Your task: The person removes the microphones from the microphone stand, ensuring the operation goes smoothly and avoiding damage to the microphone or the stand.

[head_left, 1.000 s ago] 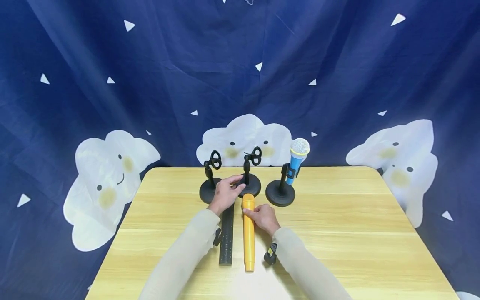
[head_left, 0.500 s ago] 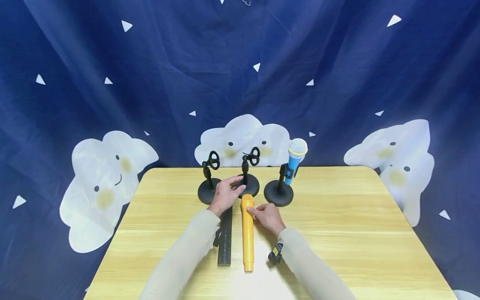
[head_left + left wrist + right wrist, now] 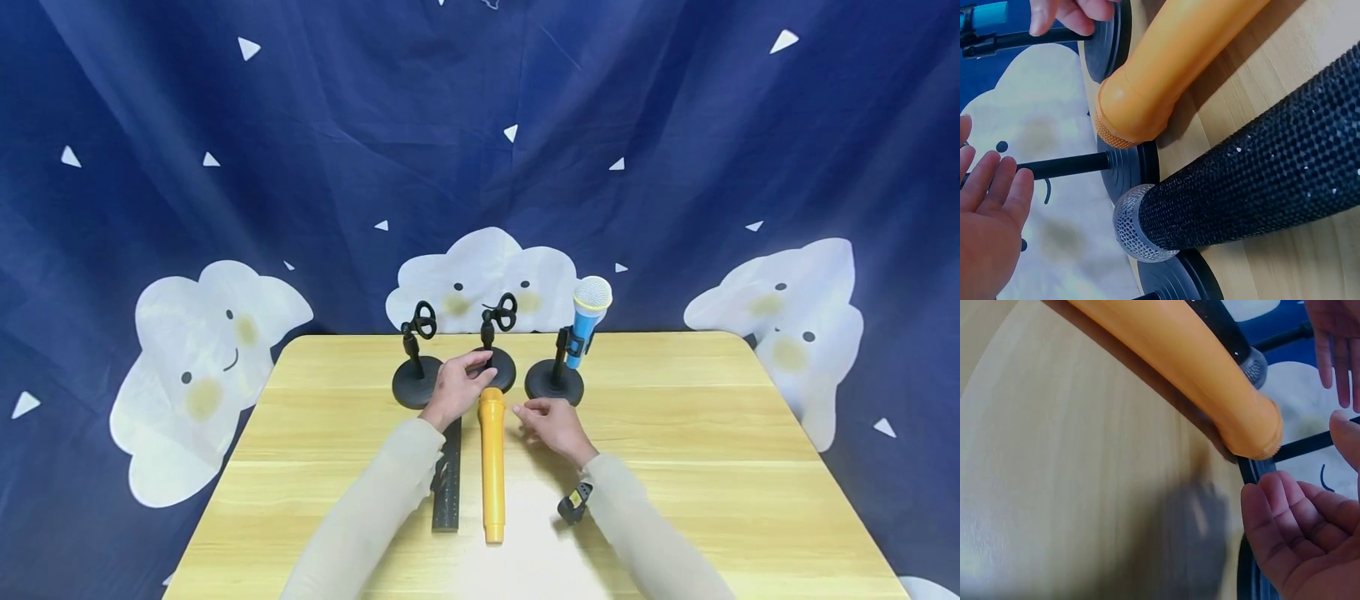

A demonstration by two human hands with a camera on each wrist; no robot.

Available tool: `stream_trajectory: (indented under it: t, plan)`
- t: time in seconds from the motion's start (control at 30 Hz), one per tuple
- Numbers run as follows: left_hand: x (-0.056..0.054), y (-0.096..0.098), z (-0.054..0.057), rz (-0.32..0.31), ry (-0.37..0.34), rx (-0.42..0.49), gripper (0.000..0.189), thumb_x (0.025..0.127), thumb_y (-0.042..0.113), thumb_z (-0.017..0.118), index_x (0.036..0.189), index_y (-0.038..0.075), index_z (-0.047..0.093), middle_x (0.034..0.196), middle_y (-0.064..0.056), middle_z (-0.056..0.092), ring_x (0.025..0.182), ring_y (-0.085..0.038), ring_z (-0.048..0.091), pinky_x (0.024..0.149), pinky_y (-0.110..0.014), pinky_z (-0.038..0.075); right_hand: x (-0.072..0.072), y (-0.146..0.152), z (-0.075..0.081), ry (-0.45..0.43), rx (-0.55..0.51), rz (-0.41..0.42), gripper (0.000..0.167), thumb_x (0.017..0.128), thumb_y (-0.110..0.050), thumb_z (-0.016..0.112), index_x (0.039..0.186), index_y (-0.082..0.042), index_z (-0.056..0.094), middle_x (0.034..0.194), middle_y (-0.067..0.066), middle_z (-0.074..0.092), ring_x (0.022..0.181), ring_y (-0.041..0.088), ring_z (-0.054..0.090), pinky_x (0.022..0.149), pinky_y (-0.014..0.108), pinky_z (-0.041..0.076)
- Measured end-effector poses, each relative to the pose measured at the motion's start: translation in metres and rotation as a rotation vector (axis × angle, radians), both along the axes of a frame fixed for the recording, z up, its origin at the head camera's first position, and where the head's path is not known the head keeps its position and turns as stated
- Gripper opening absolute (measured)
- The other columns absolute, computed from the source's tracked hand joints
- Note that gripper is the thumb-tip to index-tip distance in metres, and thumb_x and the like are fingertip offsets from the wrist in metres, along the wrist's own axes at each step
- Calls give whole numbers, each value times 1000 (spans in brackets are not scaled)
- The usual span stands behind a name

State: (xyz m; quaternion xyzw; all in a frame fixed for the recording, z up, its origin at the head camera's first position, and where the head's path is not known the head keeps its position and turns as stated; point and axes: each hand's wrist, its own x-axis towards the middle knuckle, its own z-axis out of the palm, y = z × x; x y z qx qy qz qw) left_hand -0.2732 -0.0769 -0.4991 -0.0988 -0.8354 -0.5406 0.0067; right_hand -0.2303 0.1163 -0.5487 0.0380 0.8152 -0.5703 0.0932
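An orange microphone point(image 3: 492, 467) lies on the table in the head view, its head end toward the stands. Beside it lies a black, glitter-covered microphone point(image 3: 1241, 169) with a silver mesh head; in the head view my left forearm and hand partly cover it. My left hand point(image 3: 457, 390) hovers by the pole of the middle black microphone stand point(image 3: 500, 367), its fingers fairly straight and holding nothing. Just right of the orange microphone, my right hand point(image 3: 557, 427) is apart from it, fingers loosely bent, with nothing in them.
Another black microphone stand point(image 3: 417, 383) with an unfilled clip stands at the left. At the right, a third stand point(image 3: 555, 385) holds a blue microphone point(image 3: 583, 333) tilted in its clip. The wooden table point(image 3: 712, 433) ends at a blue cloud-patterned curtain point(image 3: 480, 150).
My right hand has let go of the orange microphone and moved off to the right. The orange microphone stays lying on the table. My left hand has barely moved.
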Motion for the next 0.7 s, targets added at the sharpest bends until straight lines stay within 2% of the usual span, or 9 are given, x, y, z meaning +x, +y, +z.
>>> stream_trajectory:
  t: [0.1, 0.33, 0.4, 0.6, 0.7]
  plan:
    - [0, 1, 1, -4, -10, -3, 34, 93, 11, 72, 127, 5, 68, 126, -15, 67, 116, -27, 64, 96, -35, 53, 1, 5, 5, 28, 14, 1, 38, 93, -27, 74, 113, 4, 71, 91, 16, 74, 76, 33, 72, 65, 40, 61]
    - [-1, 5, 4, -20, -28, 5, 35, 94, 14, 71, 128, 7, 68, 126, -14, 67, 114, -27, 65, 95, -33, 54, 3, 16, 13, 144, 101, -23, 39, 92, -26, 74, 115, 5, 71, 96, 12, 75, 81, 26, 72, 71, 30, 58]
    - [-1, 6, 5, -34, -28, 12, 35, 95, 14, 71, 129, 6, 67, 126, -15, 67, 114, -28, 65, 95, -33, 54, 3, 19, 16, 146, 85, -30, 39, 93, -26, 74, 116, 5, 70, 96, 14, 75, 82, 28, 72, 73, 32, 59]
    - [-3, 11, 8, -56, -28, 8, 35, 96, 15, 68, 130, 5, 66, 127, -15, 66, 115, -27, 65, 96, -32, 53, 4, 29, 27, 127, -19, -54, 40, 94, -24, 72, 121, 7, 67, 102, 22, 73, 90, 41, 71, 79, 46, 60]
    - [-4, 15, 11, -69, -15, 21, 35, 96, 14, 68, 130, 3, 66, 126, -15, 67, 114, -27, 65, 95, -31, 53, 2, 34, 33, 137, -71, -85, 43, 95, -22, 71, 123, 9, 64, 105, 23, 72, 94, 41, 70, 80, 45, 60]
